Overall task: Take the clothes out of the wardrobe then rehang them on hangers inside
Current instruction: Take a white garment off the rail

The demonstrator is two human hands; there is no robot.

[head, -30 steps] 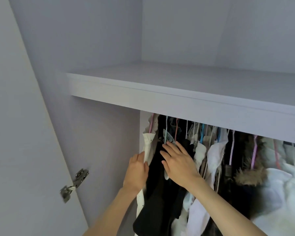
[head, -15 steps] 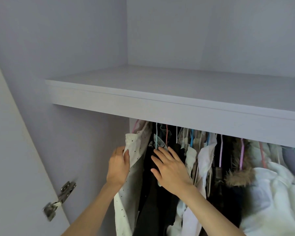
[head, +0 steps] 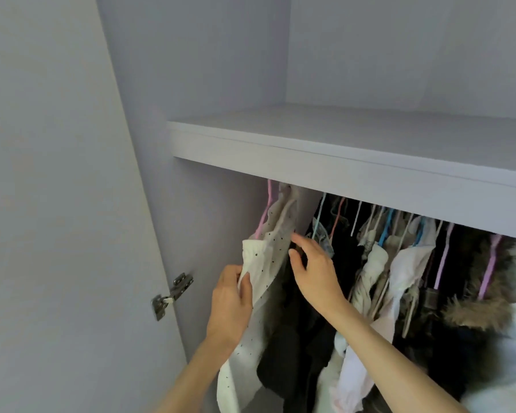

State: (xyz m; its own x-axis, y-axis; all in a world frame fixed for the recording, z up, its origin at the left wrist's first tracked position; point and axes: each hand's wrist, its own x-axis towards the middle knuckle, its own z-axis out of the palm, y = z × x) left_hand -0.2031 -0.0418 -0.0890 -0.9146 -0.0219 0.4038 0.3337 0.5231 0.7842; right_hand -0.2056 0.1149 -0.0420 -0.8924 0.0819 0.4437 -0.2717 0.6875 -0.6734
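A white dotted garment [head: 268, 251] hangs on a pink hanger [head: 264, 216] at the far left of the wardrobe rail. My left hand [head: 231, 302] grips its white shoulder fabric and holds it away from the other clothes. My right hand [head: 313, 272] is beside it with fingers spread, reaching into the gap next to a black garment [head: 295, 347]. Several more clothes on pink, blue and white hangers [head: 388, 231] fill the rail to the right, among them a fur-trimmed coat [head: 483, 299].
A pale shelf [head: 325, 162] runs just above the hangers and hides the rail. The open wardrobe door [head: 57, 234] stands at the left with a metal hinge [head: 173, 293] on the side wall. White clothing [head: 507, 353] bulges at the lower right.
My left hand has pulled the dotted garment further left, opening a gap from the black clothes. My right hand has lifted off the black garment and spread its fingers.
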